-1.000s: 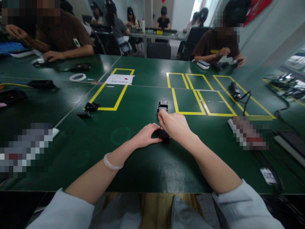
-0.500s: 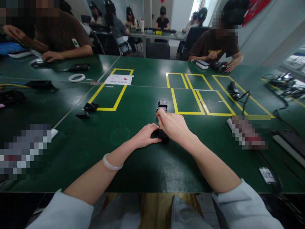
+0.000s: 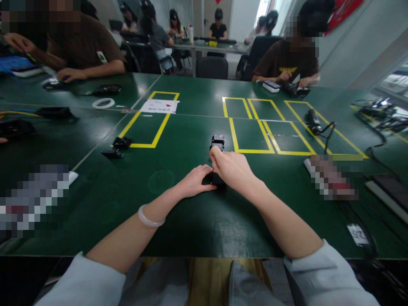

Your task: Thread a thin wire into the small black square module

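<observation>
My left hand lies curled on the green table, its fingers pressed against a small black block. My right hand is closed over the same block from the right and above, fingertips pinched at its top. The block is mostly hidden between the two hands. A second small black part stands just beyond my right fingertips, apart from them. A pale bangle sits on my left wrist.
Yellow tape rectangles mark the table. Two black parts lie at the left rectangle's corner. A black cabled device lies to the right, a tape roll far left. Other people work across the table.
My hands have hardly moved; the right hand shifted very slightly toward me and left. The person at the far right brought their hands closer together over their own items.
</observation>
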Available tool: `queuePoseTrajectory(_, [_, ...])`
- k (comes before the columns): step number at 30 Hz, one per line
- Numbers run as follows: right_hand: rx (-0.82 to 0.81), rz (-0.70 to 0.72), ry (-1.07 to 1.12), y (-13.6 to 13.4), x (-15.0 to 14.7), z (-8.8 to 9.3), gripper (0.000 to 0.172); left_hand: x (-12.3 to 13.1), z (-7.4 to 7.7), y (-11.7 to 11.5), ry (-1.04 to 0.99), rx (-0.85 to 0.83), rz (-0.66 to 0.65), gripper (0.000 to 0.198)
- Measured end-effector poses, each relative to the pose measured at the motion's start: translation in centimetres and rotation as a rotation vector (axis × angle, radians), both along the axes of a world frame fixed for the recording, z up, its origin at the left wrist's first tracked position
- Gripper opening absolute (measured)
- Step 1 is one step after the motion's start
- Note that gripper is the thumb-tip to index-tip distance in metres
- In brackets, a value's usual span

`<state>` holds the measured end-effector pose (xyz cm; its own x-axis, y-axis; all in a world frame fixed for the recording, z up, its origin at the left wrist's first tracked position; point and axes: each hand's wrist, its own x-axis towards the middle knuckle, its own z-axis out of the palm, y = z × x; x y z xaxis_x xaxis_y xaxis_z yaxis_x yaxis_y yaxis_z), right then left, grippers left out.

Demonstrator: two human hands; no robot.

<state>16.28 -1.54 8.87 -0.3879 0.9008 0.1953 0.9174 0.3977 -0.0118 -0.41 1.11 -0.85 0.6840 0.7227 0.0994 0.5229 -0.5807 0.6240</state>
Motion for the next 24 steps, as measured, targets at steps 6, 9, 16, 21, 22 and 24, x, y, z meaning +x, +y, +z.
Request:
queuePoseTrajectory(6, [-0.014, 0.016, 0.044, -0.31, -0.02, 0.36, 0.025, -0.04, -0.11, -0.02, -0.015, 0.002, 0.004, 0.05])
queuePoseTrajectory(9, [-0.022, 0.006, 0.007, -0.21, 0.05, 0.41, 0.035, -0.04, -0.11, -0.01, -0.014, 0.012, -0.004, 0.05])
queuePoseTrajectory(16, [-0.043, -0.008, 0.024, -0.12, 0.07, 0.37, 0.026, -0.05, 0.19, -0.07, 0.0, 0.002, -0.002, 0.048])
queuePoseTrajectory(21, [-0.063, -0.002, 0.049, -0.32, -0.06, 0.52, 0.027, -0.01, 0.07, -0.09, -0.011, 0.003, 0.019, 0.049])
queuePoseTrajectory(22, [-0.068, -0.001, 0.04, -0.29, -0.06, 0.5, 0.028, 0.01, 0.04, -0.08, -0.015, 0.006, 0.015, 0.049])
queuePoseTrajectory(24, [-0.074, -0.005, 0.011, -0.17, -0.04, 0.38, 0.032, 0.04, 0.0, -0.05, -0.02, 0.012, 0.0, 0.049])
